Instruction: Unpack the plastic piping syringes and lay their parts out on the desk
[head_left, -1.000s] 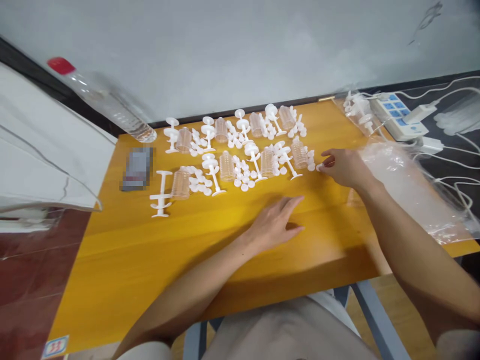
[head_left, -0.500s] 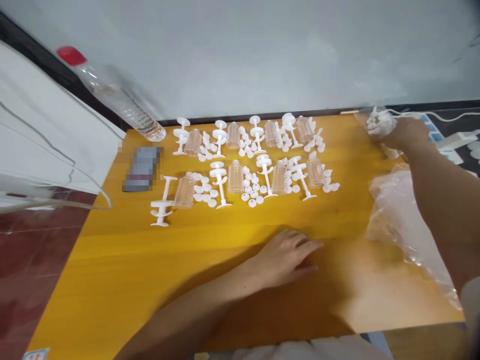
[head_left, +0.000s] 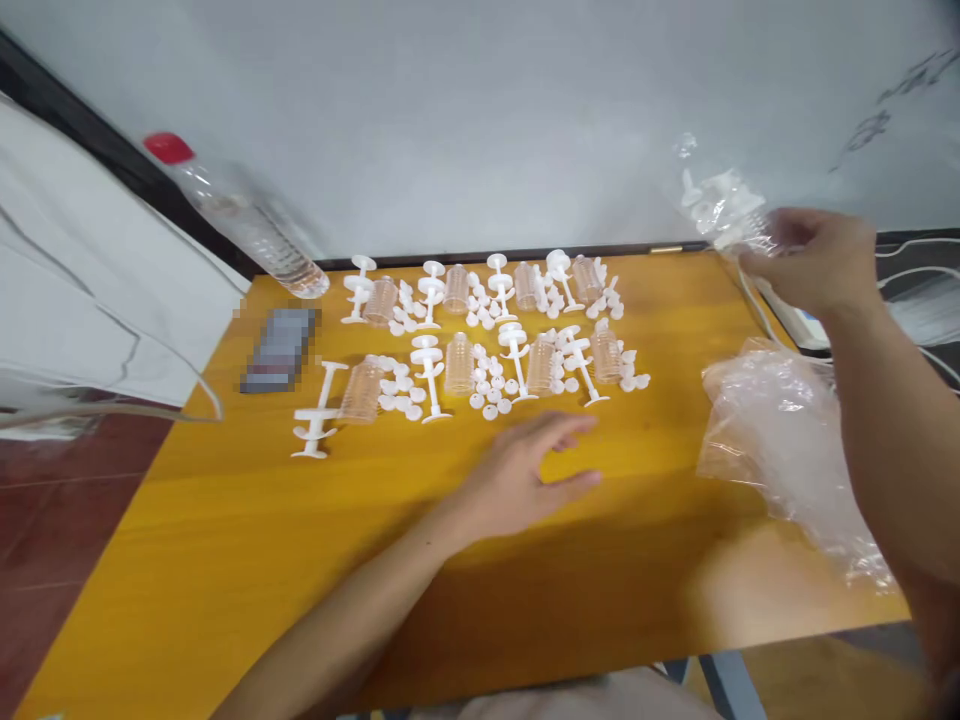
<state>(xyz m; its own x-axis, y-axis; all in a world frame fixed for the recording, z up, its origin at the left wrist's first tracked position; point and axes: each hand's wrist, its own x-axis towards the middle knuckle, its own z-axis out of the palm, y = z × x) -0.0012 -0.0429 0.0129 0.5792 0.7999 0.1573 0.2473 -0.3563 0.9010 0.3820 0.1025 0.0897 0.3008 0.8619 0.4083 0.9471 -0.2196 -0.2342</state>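
My right hand [head_left: 817, 255] grips a clear plastic bag of white parts [head_left: 727, 210], held up at the table's back right, in front of the grey board. Over the middle of the table my left hand [head_left: 525, 475] is empty, thumb and fingers apart. Just beyond it lie two rows of sets: white plunger-like pieces with discs [head_left: 431, 378], ribbed clear plastic bottles [head_left: 460, 365] and small clusters of round white pieces [head_left: 491, 390]. The front-left plunger-like piece [head_left: 319, 415] lies turned the other way from those beside it.
Crumpled clear plastic bags [head_left: 787, 450] cover the table's right side. A red-capped bottle [head_left: 240, 220] leans at the back left, near a blurred-out phone-like object [head_left: 279, 350]. White cables [head_left: 922, 268] run behind my right hand. The grey board [head_left: 480, 120] bounds the table's far edge.
My right hand has lifted the bag of white parts up from the back right corner. My left hand has moved forward and left, its thumb spreading from the fingers. The view has shifted slightly.
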